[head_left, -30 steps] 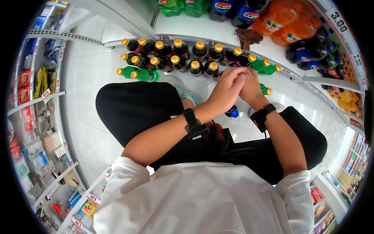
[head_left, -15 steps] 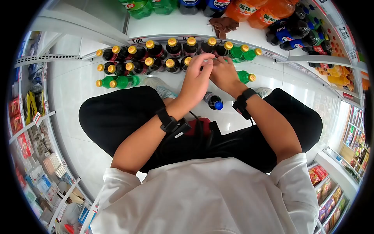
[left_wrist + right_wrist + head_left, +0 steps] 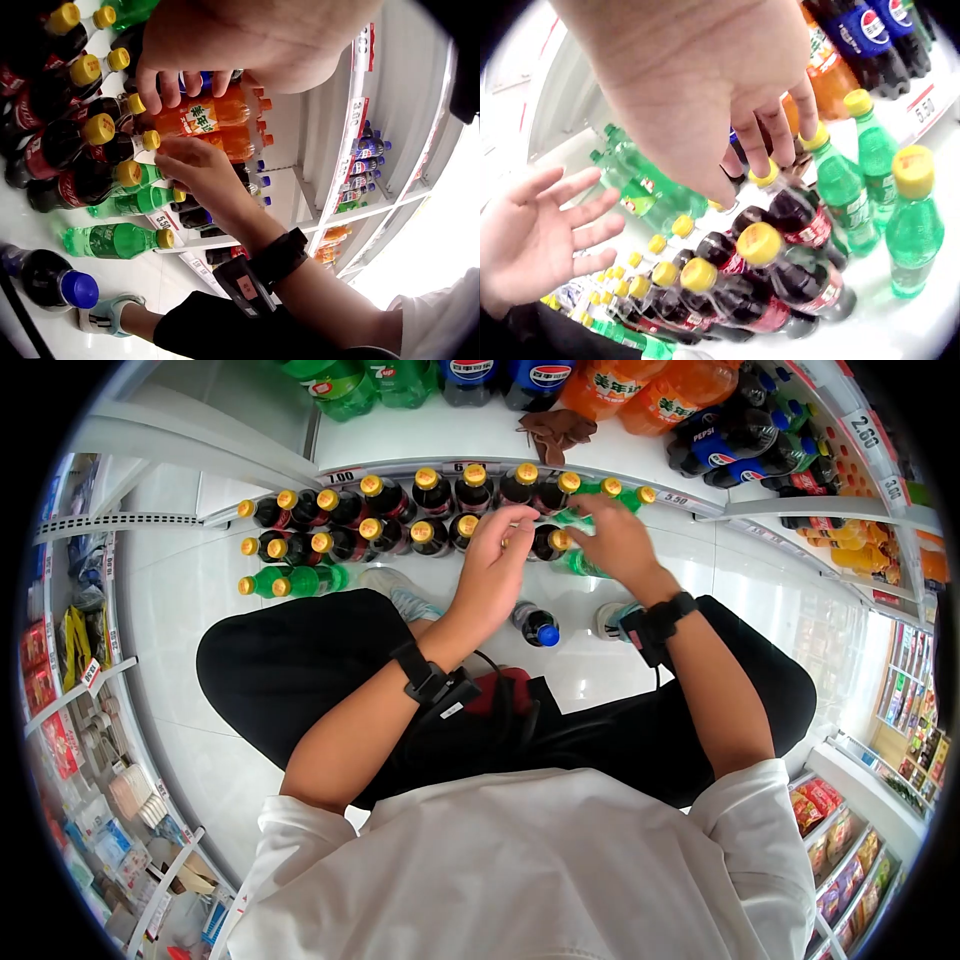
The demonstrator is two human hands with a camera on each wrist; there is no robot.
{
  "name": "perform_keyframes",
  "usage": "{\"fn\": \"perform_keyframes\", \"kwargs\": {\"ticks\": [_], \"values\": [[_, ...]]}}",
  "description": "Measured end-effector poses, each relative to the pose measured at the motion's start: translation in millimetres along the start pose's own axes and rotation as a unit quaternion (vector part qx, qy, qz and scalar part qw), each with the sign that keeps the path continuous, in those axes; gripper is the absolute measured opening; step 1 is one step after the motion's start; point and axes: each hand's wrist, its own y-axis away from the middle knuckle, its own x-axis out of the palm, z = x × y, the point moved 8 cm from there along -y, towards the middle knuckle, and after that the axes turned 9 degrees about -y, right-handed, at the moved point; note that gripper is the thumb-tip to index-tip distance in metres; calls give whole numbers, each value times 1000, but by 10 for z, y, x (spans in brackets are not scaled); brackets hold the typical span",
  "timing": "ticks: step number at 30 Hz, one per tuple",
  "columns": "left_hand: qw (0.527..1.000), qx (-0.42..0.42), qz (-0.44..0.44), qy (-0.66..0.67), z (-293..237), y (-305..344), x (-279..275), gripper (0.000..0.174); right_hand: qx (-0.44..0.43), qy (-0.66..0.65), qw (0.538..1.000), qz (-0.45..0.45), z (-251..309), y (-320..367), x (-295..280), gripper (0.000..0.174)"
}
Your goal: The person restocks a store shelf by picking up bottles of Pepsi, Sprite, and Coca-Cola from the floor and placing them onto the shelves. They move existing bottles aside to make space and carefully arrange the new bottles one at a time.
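Rows of small cola bottles (image 3: 398, 505) with yellow caps stand on the floor in front of the shelf. My left hand (image 3: 492, 565) hovers over the front row, empty, fingers extended and slightly bent. To its right, my right hand (image 3: 622, 545) is over the row's right end. In the right wrist view its loosely bent fingers hang close over a yellow cap (image 3: 763, 174), gripping nothing. Green bottles (image 3: 915, 247) with yellow caps stand at the row's right end, partly hidden by the right hand in the head view. A dark bottle with a blue cap (image 3: 538, 628) stands nearer my legs.
The low shelf (image 3: 430, 435) carries large green, Pepsi and orange bottles, plus a brown crumpled item (image 3: 556, 432). More green bottles (image 3: 312, 580) are at the left end of the rows. My shoe (image 3: 612, 620) and knees flank the floor area; goods racks (image 3: 110, 760) line the left side.
My hands, together a second ago, have come apart; the right hand has moved right, above the green bottles' end. The head view has shifted, and the bottles look unmoved.
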Motion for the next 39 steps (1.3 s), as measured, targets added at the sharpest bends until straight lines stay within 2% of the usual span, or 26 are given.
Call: {"fn": "perform_keyframes", "kwargs": {"ticks": [2, 3, 5, 8, 12, 13, 16, 18, 20, 24, 25, 26, 28, 29, 30, 33, 34, 35, 36, 37, 38, 39], "values": [[1000, -2, 7, 3, -49, -6, 31, 25, 81, 12, 997, -15, -279, 83, -174, 37], [1000, -1, 8, 3, -45, -5, 55, 25, 81, 13, 997, -17, -328, 128, -215, 37], [1000, 5, 11, 12, -49, -7, 116, 22, 175, 104, 978, 45, -564, 298, -182, 38], [999, 2, 47, 15, -106, 42, 218, 20, 225, 87, 967, 77, -965, 537, 67, 37], [998, 14, 62, -13, -104, 98, 329, 18, 188, 34, 982, -5, -1061, 583, 53, 34], [996, 34, 74, -34, -153, 125, 356, 18, 184, 30, 982, -4, -1081, 584, 61, 34], [991, 10, 124, -45, -158, 285, 500, 18, 130, 15, 991, -27, -1015, 575, 48, 29], [989, 39, 129, -61, -244, 330, 532, 17, 125, 23, 992, -12, -976, 558, 44, 22], [983, 97, 129, -85, -395, 362, 527, 16, 121, 21, 992, -3, -789, 507, -102, 20], [982, 99, 123, -102, -392, 322, 482, 17, 146, 5, 989, 37, -182, 541, -697, 21], [983, 94, 123, -99, -355, 307, 495, 27, 133, -7, 991, 22, 14, 590, -883, 21], [983, 97, 121, -99, -350, 310, 497, 27, 121, -18, 993, 6, 209, 653, -1061, 21], [978, 115, 109, -132, -397, 308, 510, 42, 75, -26, 997, -19, 668, 756, -1357, 21], [974, 124, 119, -147, -447, 309, 519, 57, 72, -22, 997, -24, 857, 784, -1449, 21], [973, 132, 119, -147, -482, 319, 527, 57, 63, -65, 995, -41, 1049, 809, -1536, 21], [952, 214, 136, -171, -642, 356, 622, 77, 6, -151, 986, -64, 1421, 891, -1704, 21], [963, 196, 124, -138, -537, 349, 653, 78, -23, -168, 983, -74, 1530, 910, -1800, 20], [980, 124, 150, -43, -408, 326, 687, 76, -53, -178, 980, -72, 1604, 906, -1851, 20], [983, 129, 124, -52, -355, 331, 656, 71, -84, -183, 977, -72, 1644, 902, -1886, 19], [985, 131, 108, -6, -326, 323, 620, 66, -102, -208, 968, -94, 1647, 886, -1922, 21], [983, 158, 92, 10, -459, 319, 582, 68, -119, -235, 958, -113, 1646, 883, -1937, 23], [976, 191, 77, -67, -607, 337, 511, 72, -130, -250, 949, -142, 1645, 871, -1948, 27]]}}
